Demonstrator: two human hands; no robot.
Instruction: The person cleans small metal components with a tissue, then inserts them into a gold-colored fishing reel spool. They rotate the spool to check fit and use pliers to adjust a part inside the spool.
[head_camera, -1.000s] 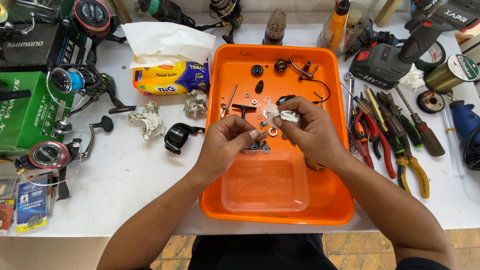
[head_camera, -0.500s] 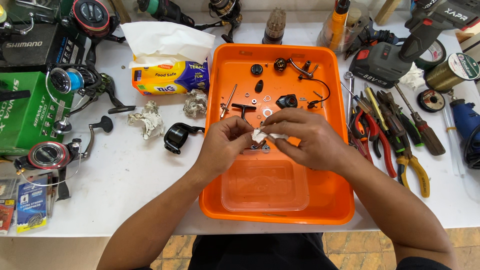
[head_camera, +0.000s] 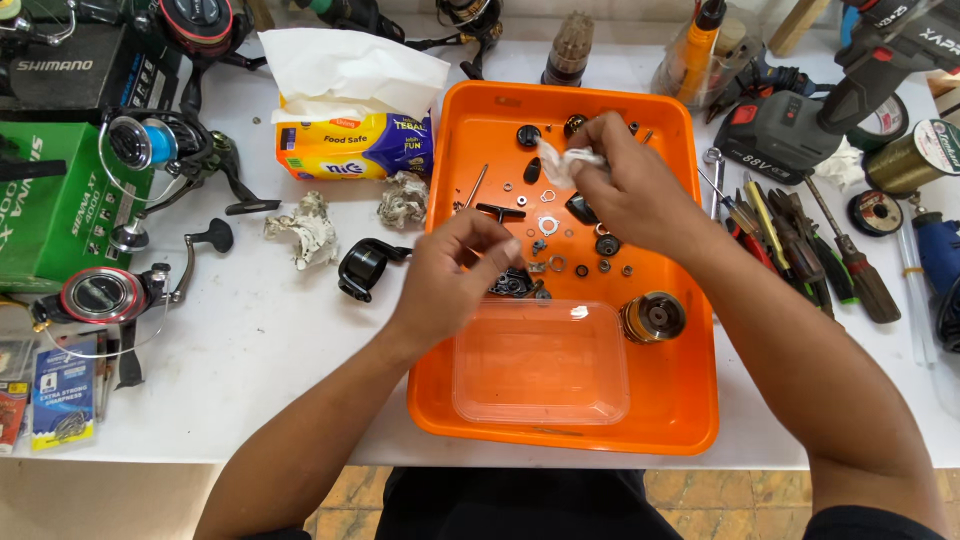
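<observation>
From the left I see a green box (head_camera: 55, 195), fishing reels (head_camera: 105, 295) and a tissue pack (head_camera: 355, 145) on the white surface (head_camera: 250, 340). My left hand (head_camera: 455, 275) hovers over the orange tray (head_camera: 690, 400), fingertips pinched together; I cannot tell what they hold. My right hand (head_camera: 625, 185) is clamped on a crumpled white tissue (head_camera: 565, 165) above the tray's small parts (head_camera: 560, 262). Screwdrivers and pliers (head_camera: 800, 250) lie right of it.

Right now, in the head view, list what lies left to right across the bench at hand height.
Green box → spinning reel → crumpled paper → black handle part → left hand → right hand → screwdrivers → blue tool.
</observation>
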